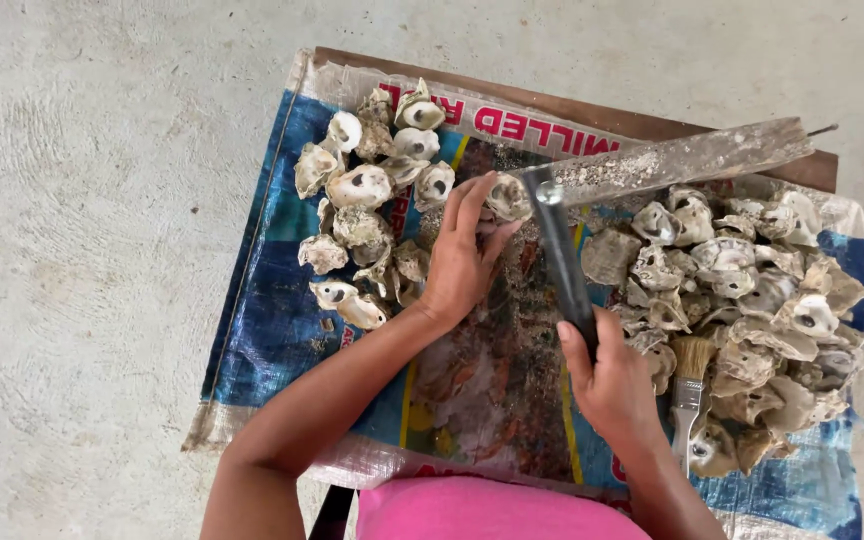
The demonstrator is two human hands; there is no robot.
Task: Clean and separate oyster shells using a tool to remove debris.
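My left hand [462, 255] holds one oyster shell [508, 197] by its fingertips, pressed against the near end of a dusty wooden plank [682, 160] that lies across the table. My right hand [612, 385] grips the dark handle of a hammer [560, 250]; its metal head is up by the held shell. A heap of shells with holes in them [367, 215] lies left of my left hand. A bigger heap of shells [752, 300] lies right of the hammer.
A small paintbrush [690, 385] lies beside my right hand at the edge of the right heap. A printed blue woven sack [272, 310] covers a brown wooden table [592, 108]. Concrete floor [92, 250] surrounds it. A pink garment [482, 510] shows at the bottom.
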